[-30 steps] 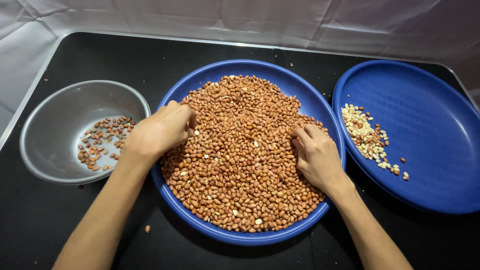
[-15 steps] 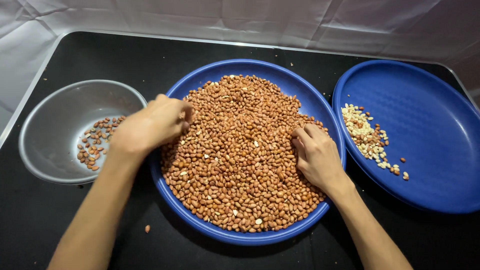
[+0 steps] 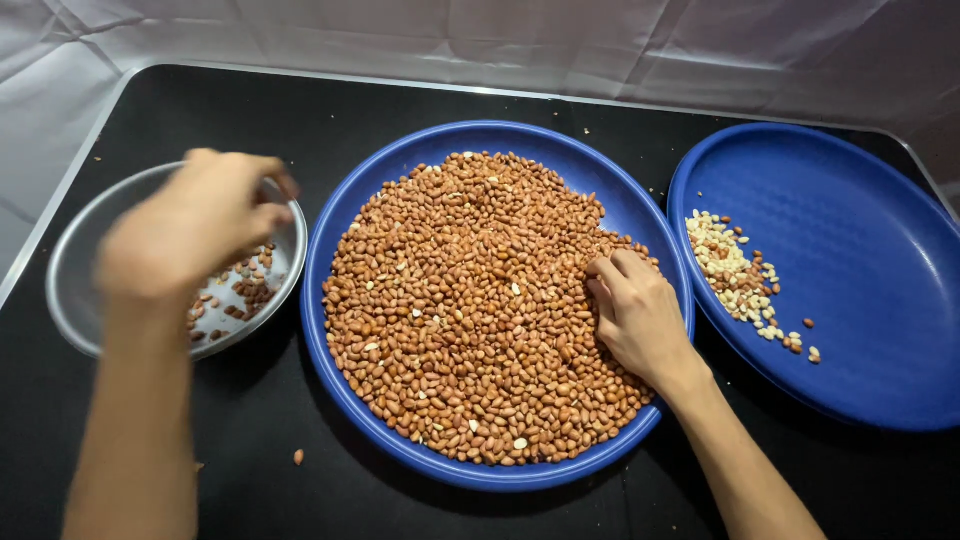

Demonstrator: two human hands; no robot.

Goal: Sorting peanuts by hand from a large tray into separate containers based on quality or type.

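A heap of red-brown skinned peanuts (image 3: pixel 470 310) fills the round blue plastic plate (image 3: pixel 345 225). Left of that plate, a shallow metal bowl (image 3: pixel 70 290) holds a few darker, discoloured peanuts (image 3: pixel 240 292).

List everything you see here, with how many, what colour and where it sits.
Blue plate: one, blue, centre, heaped with peanuts.
Red-skinned peanuts: a heap, reddish brown, filling the centre plate.
Second blue plate: one, blue, right side.
Pale peanuts: a small pile, cream, on the left part of the right plate.
Metal bowl: one, grey, left side.
Dark peanuts: a few, brown, inside the bowl.
Stray peanut: one, brown, on the table in front.
Table: one, black.
Cloth backdrop: white, behind.
Left hand: blurred, over the bowl.
Right hand: on the peanut heap.
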